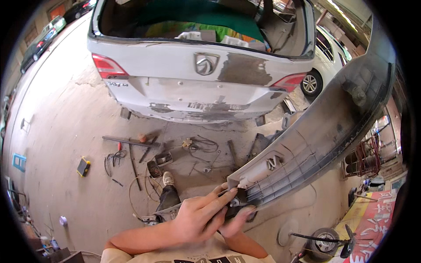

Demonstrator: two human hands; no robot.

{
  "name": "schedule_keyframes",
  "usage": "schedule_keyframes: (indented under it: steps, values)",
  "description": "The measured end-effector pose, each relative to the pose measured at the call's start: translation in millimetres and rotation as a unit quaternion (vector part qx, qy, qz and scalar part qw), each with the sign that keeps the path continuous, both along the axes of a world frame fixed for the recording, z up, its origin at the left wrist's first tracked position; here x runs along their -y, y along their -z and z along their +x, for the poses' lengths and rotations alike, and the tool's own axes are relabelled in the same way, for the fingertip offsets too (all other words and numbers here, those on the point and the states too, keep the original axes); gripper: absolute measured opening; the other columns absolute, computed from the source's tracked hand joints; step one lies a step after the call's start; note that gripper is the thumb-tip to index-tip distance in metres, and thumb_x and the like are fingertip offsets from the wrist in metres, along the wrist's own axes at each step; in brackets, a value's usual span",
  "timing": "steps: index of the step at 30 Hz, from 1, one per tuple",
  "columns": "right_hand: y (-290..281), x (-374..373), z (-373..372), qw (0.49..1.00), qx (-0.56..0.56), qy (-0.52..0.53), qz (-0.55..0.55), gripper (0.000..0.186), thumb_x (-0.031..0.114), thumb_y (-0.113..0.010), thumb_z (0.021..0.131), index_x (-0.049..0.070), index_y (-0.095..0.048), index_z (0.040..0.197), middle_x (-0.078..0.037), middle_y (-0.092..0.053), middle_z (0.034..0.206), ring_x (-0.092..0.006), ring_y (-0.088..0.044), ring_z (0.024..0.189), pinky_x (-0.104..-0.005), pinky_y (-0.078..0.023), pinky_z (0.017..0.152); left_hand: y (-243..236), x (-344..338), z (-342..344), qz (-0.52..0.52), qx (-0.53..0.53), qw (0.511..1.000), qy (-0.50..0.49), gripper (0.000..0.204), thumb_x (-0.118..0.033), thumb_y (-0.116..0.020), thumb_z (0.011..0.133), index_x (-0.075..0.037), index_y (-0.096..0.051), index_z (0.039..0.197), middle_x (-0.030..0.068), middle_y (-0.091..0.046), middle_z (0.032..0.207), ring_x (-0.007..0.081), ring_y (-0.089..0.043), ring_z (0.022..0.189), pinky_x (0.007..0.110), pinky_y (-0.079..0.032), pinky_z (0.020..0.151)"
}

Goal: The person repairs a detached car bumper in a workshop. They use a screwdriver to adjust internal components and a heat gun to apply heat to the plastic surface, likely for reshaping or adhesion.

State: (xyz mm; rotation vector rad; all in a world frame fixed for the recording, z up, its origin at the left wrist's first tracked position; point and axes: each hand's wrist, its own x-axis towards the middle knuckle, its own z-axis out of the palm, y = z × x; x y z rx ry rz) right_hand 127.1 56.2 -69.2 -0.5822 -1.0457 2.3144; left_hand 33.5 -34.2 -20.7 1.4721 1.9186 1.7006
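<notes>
Nearest is the pale shirt, with dark blocks of lettering across it. Just beyond it, the left hand reaches from the left, its fingers nearly straight and close together, the tips touching the near end of a long, curved grey panel; whether it clamps there I cannot tell. The right hand, partly hidden behind the left, has its thumb raised at the panel's lower edge; its grip cannot be made out. The panel stretches from the hands toward the far right, its ribbed side showing.

Near right, a wheel lies beside a red-and-yellow banner bearing large characters. Farther on, a shoe stands on the floor near scattered tools, with a yellow-and-black box to the left.

Beyond stands a white car with a shield-shaped emblem on its tailgate, small lettering under the left taillight and worn lettering lower down.
</notes>
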Motion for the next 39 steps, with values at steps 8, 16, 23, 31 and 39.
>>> schedule_keyframes:
  steps: [8,16,23,31,39]
  values:
    - [10.3,29.7,-29.6,0.993,0.004,-0.091,0.077,0.098,0.085,-0.043,0.08,0.005,-0.039,0.136,-0.012,-0.052,0.12,-0.0236,-0.051,0.114,-0.0365,-0.04,0.099,20.2,55.3,-21.5,0.021,0.06,0.989,-0.13,0.037,0.008,-0.062,0.079,0.004,-0.066,0.116,0.0118,-0.062,0.078,0.0204,-0.054,0.058,0.029,-0.046,0.056]
    - [9.3,88.2,-86.5,0.994,0.068,-0.063,0.059,0.09,0.074,-0.055,0.08,0.004,-0.041,0.135,-0.013,-0.048,0.132,-0.0248,-0.046,0.121,-0.0365,-0.037,0.105,11.2,109.6,-77.2,0.048,0.091,0.969,-0.224,0.027,0.002,-0.068,0.08,0.0,-0.07,0.107,0.0092,-0.061,0.079,0.017,-0.056,0.063,0.027,-0.044,0.056]
    - [-1.9,114.3,-138.6,0.978,-0.003,-0.187,-0.091,0.074,0.042,-0.075,0.071,0.001,-0.051,0.128,-0.014,-0.051,0.133,-0.0214,-0.045,0.123,-0.0325,-0.036,0.108,-6.7,144.9,-115.9,0.062,0.1,0.942,-0.315,0.03,-0.004,-0.076,0.077,-0.005,-0.072,0.107,0.0131,-0.053,0.115,0.0184,-0.057,0.087,0.026,-0.046,0.069]
    - [-19.2,139.2,-175.3,0.847,-0.087,-0.17,-0.496,0.07,0.05,-0.054,0.083,-0.001,-0.045,0.129,-0.012,-0.051,0.128,-0.0209,-0.049,0.118,-0.034,-0.039,0.101,-20.7,172.8,-142.8,0.079,0.127,0.927,-0.344,0.024,-0.005,-0.076,0.078,-0.004,-0.07,0.102,0.0148,-0.054,0.12,0.025,-0.053,0.115,0.034,-0.048,0.089]
    - [-22.1,124.5,-182.3,0.927,0.014,-0.367,-0.069,0.088,0.052,-0.077,0.07,0.002,-0.045,0.135,-0.007,-0.037,0.145,-0.0147,-0.032,0.132,-0.0305,-0.022,0.113,-24.2,152.2,-135.5,0.139,0.239,0.896,-0.348,0.018,-0.004,-0.075,0.08,0.001,-0.066,0.095,0.0131,-0.062,0.114,0.0206,-0.06,0.103,0.03,-0.049,0.086]
